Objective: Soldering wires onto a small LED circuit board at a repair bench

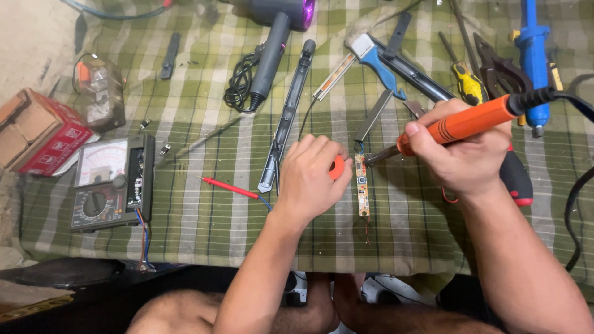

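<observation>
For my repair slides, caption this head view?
Right hand touches orange soldering iron to narrow circuit board; left hand holds orange spool.

Bare checked green cloth (204, 229) lay open near-left; far right, a clutter of blue-handled and yellow-handled tools (470, 80) blocked passage.

- A makeshift home repair workshop, worked on a checked cloth (204, 216).
- Multimeter (111, 184) at the cloth's left edge.
- Screwdrivers (467, 83), pliers (498, 71) at its far right corner.

A green checked cloth (204, 222) carries a multimeter (111, 184), red probe (228, 187), circuit strip (362, 185), hairdryer (275, 43), screwdriver (467, 83) and red box (37, 133).
</observation>
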